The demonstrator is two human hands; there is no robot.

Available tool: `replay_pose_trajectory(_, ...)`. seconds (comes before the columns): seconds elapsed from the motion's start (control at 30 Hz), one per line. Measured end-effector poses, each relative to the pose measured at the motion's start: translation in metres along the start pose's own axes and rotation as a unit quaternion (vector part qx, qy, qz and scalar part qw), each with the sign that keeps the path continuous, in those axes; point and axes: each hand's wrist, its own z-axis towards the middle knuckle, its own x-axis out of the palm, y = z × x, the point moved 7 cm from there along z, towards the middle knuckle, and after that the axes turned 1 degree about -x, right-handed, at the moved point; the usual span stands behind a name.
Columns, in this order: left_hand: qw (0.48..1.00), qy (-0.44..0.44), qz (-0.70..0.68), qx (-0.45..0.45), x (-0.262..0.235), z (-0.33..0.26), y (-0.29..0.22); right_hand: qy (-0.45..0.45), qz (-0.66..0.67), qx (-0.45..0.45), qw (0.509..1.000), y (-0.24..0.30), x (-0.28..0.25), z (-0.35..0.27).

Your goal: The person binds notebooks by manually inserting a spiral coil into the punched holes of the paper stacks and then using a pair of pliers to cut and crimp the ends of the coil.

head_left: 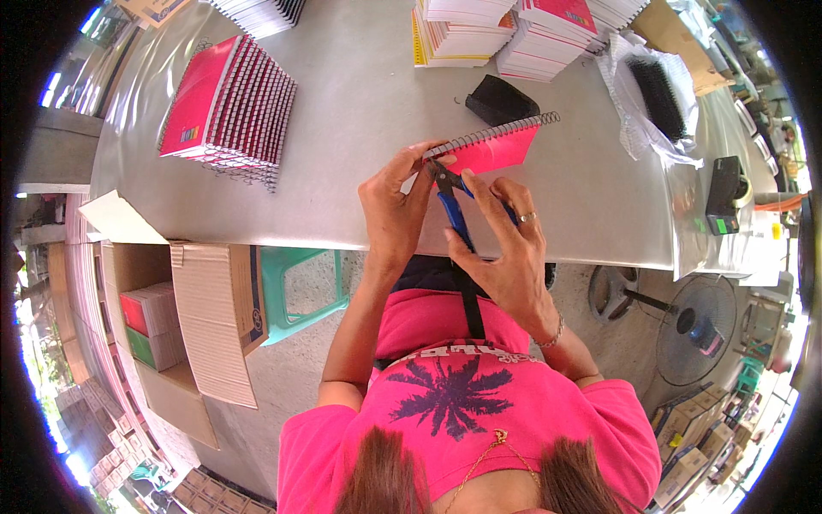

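A spiral notebook (497,152) with a pink-red cover stands tilted at the table's near side, its dark wire coil along the top edge. My left hand (396,193) pinches the notebook's left end by the coil. In my right hand (509,236) is a pair of cutting pliers (454,206) with blue handles, the fingers spread around the grips. The dark jaws are at the left end of the coil, close to my left fingertips. Whether the jaws touch the wire is too small to tell. Just behind the notebook lies a black block-shaped object (501,100).
Coil-bound red notebooks (227,111) are stacked at the left of the table (342,111). Unbound page stacks (544,43) stand at the back. Right of them, black wire coils (658,98) lie on white wrapping, near a tape dispenser (724,197). An open carton (214,317) and a fan (696,330) flank me.
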Motion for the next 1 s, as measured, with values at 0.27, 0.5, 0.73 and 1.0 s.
replay_pose_trajectory(0.27,0.998,-0.023,0.051,0.033,-0.002,0.000,-0.002,0.001,0.041,0.030,0.999,-0.001,0.003,-0.001)
replay_pose_trajectory(0.5,0.998,-0.039,0.043,0.007,-0.004,-0.007,0.005,0.195,0.769,0.320,0.518,0.001,0.030,-0.010)
replay_pose_trajectory(0.73,0.996,-0.074,0.037,0.016,-0.037,0.004,-0.024,0.232,0.384,0.153,0.881,-0.023,0.004,0.013)
replay_pose_trajectory(1.0,0.938,-0.284,0.104,0.167,-0.181,0.062,-0.112,0.003,-0.222,0.181,0.958,-0.152,-0.085,0.018)
